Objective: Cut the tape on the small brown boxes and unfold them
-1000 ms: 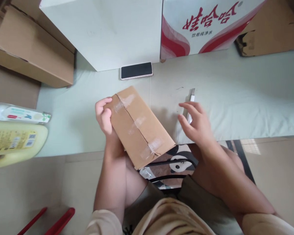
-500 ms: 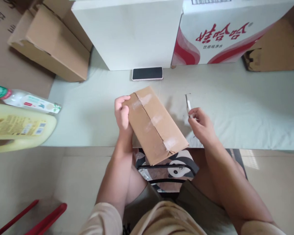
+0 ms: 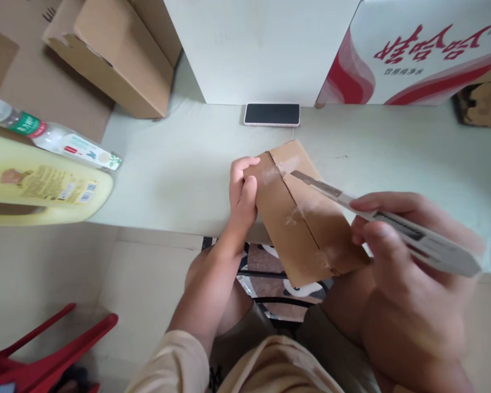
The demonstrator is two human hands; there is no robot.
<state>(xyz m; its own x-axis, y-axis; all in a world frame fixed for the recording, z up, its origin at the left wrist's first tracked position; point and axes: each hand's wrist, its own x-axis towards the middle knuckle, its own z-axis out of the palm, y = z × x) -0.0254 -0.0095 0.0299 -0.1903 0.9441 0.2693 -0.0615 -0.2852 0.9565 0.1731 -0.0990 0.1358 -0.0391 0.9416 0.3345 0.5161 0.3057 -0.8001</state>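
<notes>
At the frame's centre, the left hand (image 3: pixel 240 192) grips the taped box (image 3: pixel 306 218); the right hand (image 3: pixel 396 256) is closed around a utility knife (image 3: pixel 376 218), its blade at the seam. Cutting the tape seems in hand; the next move calls for a shallow, steady stroke.

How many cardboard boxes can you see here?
5, maybe more out of frame: taped box in left hand, brown box far left, white box, red-printed box, torn box far right.
</notes>
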